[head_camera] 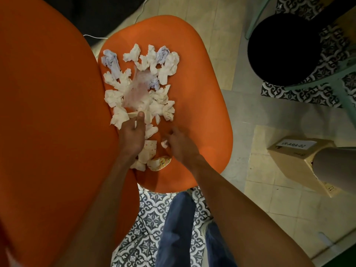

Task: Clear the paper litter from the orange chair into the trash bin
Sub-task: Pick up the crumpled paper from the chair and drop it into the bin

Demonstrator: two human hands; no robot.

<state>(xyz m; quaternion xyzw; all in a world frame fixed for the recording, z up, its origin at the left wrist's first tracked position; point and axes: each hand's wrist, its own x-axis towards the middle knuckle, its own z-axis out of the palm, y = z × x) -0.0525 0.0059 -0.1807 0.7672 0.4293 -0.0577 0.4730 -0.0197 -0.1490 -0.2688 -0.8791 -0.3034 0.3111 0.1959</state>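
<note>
The orange chair seat (200,97) carries a heap of crumpled white and pale blue paper litter (142,81), with a clear plastic wrapper in its middle. My left hand (133,132) rests at the heap's near edge, its thumb and fingers pinching a flat paper scrap (134,114). Close beside it, my right hand (180,145) curls its fingers around a small white paper ball (164,144). Dotted paper pieces (149,151) lie between and below both hands. The black trash bin (283,49) stands open on the floor to the right.
The chair's orange backrest (48,132) fills the left side. A cardboard box (296,160) lies on the tiled floor at the right, beside a pale green chair leg (346,97). A white cable (92,36) runs behind the seat. My jeans-clad leg (179,228) stands on patterned tiles.
</note>
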